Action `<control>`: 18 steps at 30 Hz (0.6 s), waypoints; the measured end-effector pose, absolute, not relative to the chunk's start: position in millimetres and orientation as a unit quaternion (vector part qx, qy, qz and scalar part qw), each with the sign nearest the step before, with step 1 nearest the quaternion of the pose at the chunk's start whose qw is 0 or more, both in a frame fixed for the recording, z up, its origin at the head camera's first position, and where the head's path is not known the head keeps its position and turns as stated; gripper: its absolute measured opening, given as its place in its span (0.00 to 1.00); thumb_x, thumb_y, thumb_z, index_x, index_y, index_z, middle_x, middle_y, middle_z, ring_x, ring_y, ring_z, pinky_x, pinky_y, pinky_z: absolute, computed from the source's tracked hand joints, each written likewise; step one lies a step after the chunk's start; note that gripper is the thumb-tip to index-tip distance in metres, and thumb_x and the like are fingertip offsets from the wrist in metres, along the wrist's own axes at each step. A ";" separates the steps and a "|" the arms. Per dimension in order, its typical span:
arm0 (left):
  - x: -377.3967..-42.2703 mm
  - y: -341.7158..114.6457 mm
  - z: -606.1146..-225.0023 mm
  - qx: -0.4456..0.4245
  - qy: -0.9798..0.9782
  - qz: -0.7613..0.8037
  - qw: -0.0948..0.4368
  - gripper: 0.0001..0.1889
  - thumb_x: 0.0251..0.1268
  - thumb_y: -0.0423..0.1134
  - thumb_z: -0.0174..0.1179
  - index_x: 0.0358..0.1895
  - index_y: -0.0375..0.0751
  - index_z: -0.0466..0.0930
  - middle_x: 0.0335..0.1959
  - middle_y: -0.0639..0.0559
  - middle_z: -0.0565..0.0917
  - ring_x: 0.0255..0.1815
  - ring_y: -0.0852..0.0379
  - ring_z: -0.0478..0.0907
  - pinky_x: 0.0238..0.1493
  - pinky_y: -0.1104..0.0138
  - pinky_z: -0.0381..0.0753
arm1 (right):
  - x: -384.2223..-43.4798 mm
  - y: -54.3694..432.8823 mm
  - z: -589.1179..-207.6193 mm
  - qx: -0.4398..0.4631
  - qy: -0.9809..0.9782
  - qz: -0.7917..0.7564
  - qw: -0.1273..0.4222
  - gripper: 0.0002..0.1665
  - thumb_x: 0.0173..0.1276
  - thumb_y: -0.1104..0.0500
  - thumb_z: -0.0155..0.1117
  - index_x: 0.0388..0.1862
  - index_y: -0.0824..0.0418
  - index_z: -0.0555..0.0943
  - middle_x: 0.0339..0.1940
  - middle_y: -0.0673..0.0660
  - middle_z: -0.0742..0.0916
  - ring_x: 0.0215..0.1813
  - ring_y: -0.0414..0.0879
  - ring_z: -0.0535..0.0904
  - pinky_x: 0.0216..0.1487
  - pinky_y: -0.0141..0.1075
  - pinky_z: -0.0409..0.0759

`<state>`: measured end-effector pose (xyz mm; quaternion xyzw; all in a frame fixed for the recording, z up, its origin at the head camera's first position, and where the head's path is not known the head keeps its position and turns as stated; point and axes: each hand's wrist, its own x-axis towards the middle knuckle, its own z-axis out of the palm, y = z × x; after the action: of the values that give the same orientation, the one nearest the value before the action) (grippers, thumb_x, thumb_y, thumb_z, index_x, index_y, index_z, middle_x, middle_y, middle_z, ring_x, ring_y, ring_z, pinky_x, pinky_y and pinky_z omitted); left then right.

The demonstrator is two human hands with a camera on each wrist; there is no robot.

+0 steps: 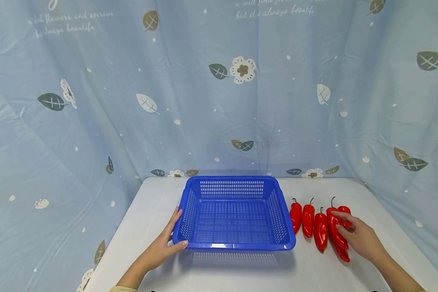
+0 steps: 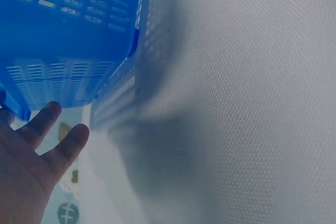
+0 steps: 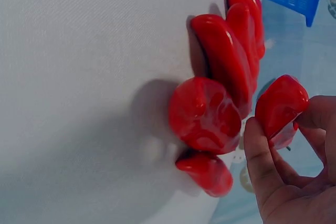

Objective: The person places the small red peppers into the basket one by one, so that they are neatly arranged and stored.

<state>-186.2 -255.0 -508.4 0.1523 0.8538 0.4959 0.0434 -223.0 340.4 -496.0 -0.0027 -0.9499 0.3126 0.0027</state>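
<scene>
My left hand (image 1: 164, 247) is at the near left corner of a blue plastic basket (image 1: 226, 245), thumb by the front rim and straight fingers along the left side. Those fingers (image 2: 71, 148) look spread beside the basket wall in the left wrist view. On the right, my right hand (image 1: 361, 239) pinches a long red pepper (image 3: 281, 103) between thumb and fingers. The held pepper overlaps another red pepper (image 1: 342, 254) in the head view. A rounder red pepper (image 3: 205, 116) lies close by, partly hidden by the hand in the head view.
Several more long red peppers (image 1: 308, 221) lie in a row between the basket and my right hand, their stems pointing away. All stand on a white table (image 1: 160, 194). A blue patterned curtain (image 1: 190, 121) hangs behind and at both sides.
</scene>
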 end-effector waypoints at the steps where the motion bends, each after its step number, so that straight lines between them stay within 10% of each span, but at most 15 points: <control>1: -186.2 -255.1 -508.5 0.153 0.853 0.497 0.043 0.48 0.71 0.41 0.62 0.84 0.53 0.38 0.85 0.44 0.33 0.81 0.29 0.41 0.69 0.31 0.60 | -222.8 339.4 -495.5 0.000 -0.950 0.313 0.005 0.33 0.70 0.59 0.67 0.71 0.67 0.70 0.64 0.81 0.73 0.57 0.76 0.75 0.42 0.55 0.87; 18: -185.6 -257.4 -507.5 0.181 0.848 0.496 0.045 0.48 0.72 0.39 0.61 0.84 0.49 0.37 0.84 0.43 0.32 0.81 0.32 0.43 0.69 0.43 0.67 | -218.0 323.1 -482.8 0.020 -0.944 0.331 -0.001 0.33 0.70 0.56 0.68 0.72 0.63 0.72 0.63 0.76 0.76 0.53 0.67 0.78 0.38 0.49 0.88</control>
<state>-185.6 -257.4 -507.5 0.1812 0.8481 0.4959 0.0446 -218.0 323.1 -482.8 0.0202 -0.9435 0.3306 -0.0013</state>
